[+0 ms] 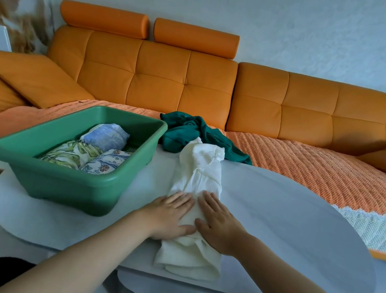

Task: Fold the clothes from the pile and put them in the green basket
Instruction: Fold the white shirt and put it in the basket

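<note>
Pressed cream garment (197, 177) flat near tabletop (288, 226) front edge with released left grip (170, 215) and right grip (216, 223) (fingers straight); mid-fold; likely needed halving next.

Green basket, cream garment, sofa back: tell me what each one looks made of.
Green basket: looks like moulded plastic, smooth with a soft sheen and a rolled rim. Cream garment: a soft knit or waffle-weave fabric, judging by its fine ribbed texture; the fibre cannot be told. Sofa back: smooth orange leather or an imitation, with stitched panels and a slight shine.
</note>
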